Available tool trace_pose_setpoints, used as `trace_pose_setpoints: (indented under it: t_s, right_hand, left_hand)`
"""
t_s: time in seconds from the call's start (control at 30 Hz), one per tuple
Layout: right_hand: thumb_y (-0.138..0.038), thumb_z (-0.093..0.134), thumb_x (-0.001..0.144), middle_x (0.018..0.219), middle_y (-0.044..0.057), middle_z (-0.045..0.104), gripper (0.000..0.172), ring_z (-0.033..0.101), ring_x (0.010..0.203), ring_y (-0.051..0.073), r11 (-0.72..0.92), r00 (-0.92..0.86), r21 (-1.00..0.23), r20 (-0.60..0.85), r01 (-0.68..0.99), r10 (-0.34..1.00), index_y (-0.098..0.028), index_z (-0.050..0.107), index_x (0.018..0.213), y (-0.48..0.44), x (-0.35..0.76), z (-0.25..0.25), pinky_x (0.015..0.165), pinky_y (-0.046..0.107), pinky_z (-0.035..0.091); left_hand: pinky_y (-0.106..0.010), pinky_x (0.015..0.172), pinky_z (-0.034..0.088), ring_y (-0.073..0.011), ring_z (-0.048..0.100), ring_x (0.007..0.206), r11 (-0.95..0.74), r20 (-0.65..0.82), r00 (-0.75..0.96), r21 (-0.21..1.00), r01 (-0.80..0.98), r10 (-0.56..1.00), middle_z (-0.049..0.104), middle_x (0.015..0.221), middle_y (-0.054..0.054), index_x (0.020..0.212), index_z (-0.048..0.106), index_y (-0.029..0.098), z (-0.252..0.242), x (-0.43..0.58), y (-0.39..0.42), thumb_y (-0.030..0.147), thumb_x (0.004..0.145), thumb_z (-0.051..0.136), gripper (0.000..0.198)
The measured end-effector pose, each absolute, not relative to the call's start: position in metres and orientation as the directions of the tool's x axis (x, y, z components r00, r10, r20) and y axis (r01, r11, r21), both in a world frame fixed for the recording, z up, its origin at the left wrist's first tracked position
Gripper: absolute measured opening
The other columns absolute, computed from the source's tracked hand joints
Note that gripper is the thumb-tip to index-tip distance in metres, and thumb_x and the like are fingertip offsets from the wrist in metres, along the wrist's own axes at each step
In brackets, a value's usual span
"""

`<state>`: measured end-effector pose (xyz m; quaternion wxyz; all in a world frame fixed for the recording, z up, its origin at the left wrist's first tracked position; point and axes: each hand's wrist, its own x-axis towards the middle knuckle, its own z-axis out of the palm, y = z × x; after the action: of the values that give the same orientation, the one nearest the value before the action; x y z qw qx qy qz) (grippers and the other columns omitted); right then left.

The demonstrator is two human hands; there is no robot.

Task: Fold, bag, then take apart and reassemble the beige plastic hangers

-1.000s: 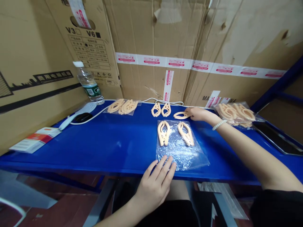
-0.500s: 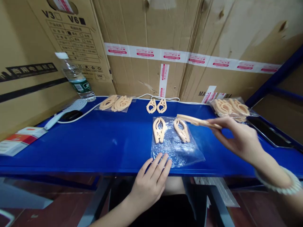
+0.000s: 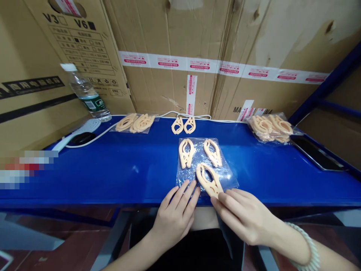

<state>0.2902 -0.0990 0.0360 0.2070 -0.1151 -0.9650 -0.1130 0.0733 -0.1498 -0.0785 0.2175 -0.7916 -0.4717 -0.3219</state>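
Observation:
Between the thumb and fingers of my right hand [image 3: 246, 212] is the lower end of a beige folding hanger [image 3: 211, 181], folded up, over the near part of a clear plastic bag [image 3: 184, 180]. My left hand [image 3: 177, 212] rests with its fingers stretched out on the bag's near left edge, just left of that hanger. Two more folded hangers, a left one [image 3: 186, 154] and a right one [image 3: 213, 153], lie side by side on the bag's far part. Behind them, a pair of folded hangers [image 3: 177, 126] lies on the blue table [image 3: 135, 169].
Bagged hangers lie at the back left [image 3: 135, 123] and back right [image 3: 271, 128]. A phone [image 3: 317, 152] is on the right. On the left are a water bottle [image 3: 91, 99], a pale brush [image 3: 77, 133] and a white cable [image 3: 108, 131]. Cardboard boxes [image 3: 166, 86] wall the back.
My right hand has brought the hanger from the right, in the air, down and left to the bag's near part. My left hand has stayed on the bag's edge.

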Motion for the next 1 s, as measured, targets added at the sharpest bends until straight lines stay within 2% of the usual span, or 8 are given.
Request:
trace_pose_setpoints:
  t_s: [0.13, 0.23, 0.4, 0.63, 0.77, 0.87, 0.93, 1.0]
  right_hand:
    - [-0.006, 0.041, 0.094, 0.082, 0.01, 0.064, 0.028, 0.052, 0.065, 0.019, 0.915, -0.908, 0.343, 0.414, 0.214, 0.057, -0.013, 0.065, 0.08, -0.088, 0.279, 0.03, 0.058, 0.034, 0.042]
    - [-0.008, 0.043, 0.095, 0.083, 0.011, 0.063, 0.026, 0.052, 0.065, 0.019, 0.849, -0.917, 0.471, 0.396, 0.24, 0.039, -0.012, 0.065, 0.082, -0.081, 0.273, 0.031, 0.057, 0.033, 0.041]
    - [-0.005, 0.05, 0.093, 0.078, 0.01, 0.061, 0.018, 0.052, 0.063, 0.019, 0.706, -0.884, 0.576, 0.44, 0.412, 0.156, -0.008, 0.066, 0.085, -0.064, 0.264, 0.03, 0.052, 0.032, 0.041]
    - [0.001, 0.052, 0.086, 0.075, 0.011, 0.06, 0.02, 0.055, 0.07, 0.023, 0.565, -0.839, 0.625, 0.458, 0.538, 0.292, -0.006, 0.069, 0.081, -0.053, 0.254, 0.026, 0.049, 0.032, 0.039]
    - [0.001, 0.049, 0.087, 0.083, 0.016, 0.064, 0.024, 0.056, 0.082, 0.027, 0.515, -0.806, 0.62, 0.469, 0.592, 0.361, -0.008, 0.069, 0.08, -0.049, 0.251, 0.031, 0.049, 0.032, 0.038]
    - [0.001, 0.05, 0.088, 0.103, 0.02, 0.067, 0.021, 0.056, 0.091, 0.027, 0.555, -0.793, 0.567, 0.436, 0.609, 0.425, -0.009, 0.069, 0.088, -0.045, 0.252, 0.039, 0.051, 0.031, 0.041]
    - [-0.005, 0.057, 0.089, 0.111, 0.018, 0.065, 0.013, 0.056, 0.096, 0.026, 0.651, -0.787, 0.445, 0.405, 0.615, 0.466, -0.012, 0.068, 0.091, -0.04, 0.255, 0.049, 0.054, 0.029, 0.044]
    - [-0.019, 0.063, 0.092, 0.106, 0.014, 0.065, 0.005, 0.057, 0.095, 0.024, 0.76, -0.778, 0.242, 0.39, 0.603, 0.493, -0.015, 0.065, 0.089, -0.031, 0.256, 0.062, 0.059, 0.029, 0.047]
  left_hand:
    - [-0.04, 0.118, 0.029, -0.027, 0.047, 0.14, -0.467, 0.72, 0.35, -0.041, 0.884, 0.599, 0.05, 0.152, -0.01, 0.144, 0.053, 0.01, -0.079, 0.074, -0.15, 0.023, 0.093, 0.055, 0.052]
    - [-0.04, 0.118, 0.03, -0.0269, 0.048, 0.139, -0.465, 0.729, 0.346, -0.042, 0.884, 0.591, 0.05, 0.152, -0.01, 0.144, 0.053, 0.011, -0.08, 0.074, -0.149, 0.021, 0.093, 0.054, 0.052]
    - [-0.041, 0.116, 0.032, -0.0276, 0.048, 0.139, -0.462, 0.726, 0.343, -0.038, 0.886, 0.596, 0.05, 0.151, -0.01, 0.145, 0.051, 0.011, -0.08, 0.074, -0.15, 0.02, 0.091, 0.057, 0.055]
    - [-0.041, 0.116, 0.031, -0.0279, 0.048, 0.139, -0.467, 0.722, 0.348, -0.038, 0.883, 0.599, 0.051, 0.151, -0.01, 0.144, 0.054, 0.011, -0.08, 0.074, -0.15, 0.02, 0.091, 0.057, 0.054]
    - [-0.041, 0.117, 0.031, -0.0277, 0.048, 0.139, -0.465, 0.717, 0.351, -0.041, 0.884, 0.602, 0.05, 0.151, -0.011, 0.144, 0.053, 0.011, -0.08, 0.073, -0.15, 0.021, 0.09, 0.059, 0.055]
    - [-0.041, 0.117, 0.03, -0.0277, 0.047, 0.14, -0.467, 0.712, 0.357, -0.047, 0.883, 0.605, 0.049, 0.152, -0.01, 0.145, 0.052, 0.011, -0.079, 0.073, -0.15, 0.021, 0.09, 0.059, 0.055]
    - [-0.041, 0.117, 0.03, -0.0277, 0.047, 0.14, -0.467, 0.713, 0.357, -0.047, 0.883, 0.603, 0.049, 0.152, -0.01, 0.144, 0.053, 0.011, -0.079, 0.073, -0.15, 0.021, 0.09, 0.058, 0.055]
    - [-0.041, 0.116, 0.031, -0.0276, 0.047, 0.14, -0.468, 0.716, 0.358, -0.05, 0.883, 0.599, 0.049, 0.152, -0.01, 0.144, 0.053, 0.011, -0.079, 0.072, -0.149, 0.021, 0.091, 0.058, 0.055]
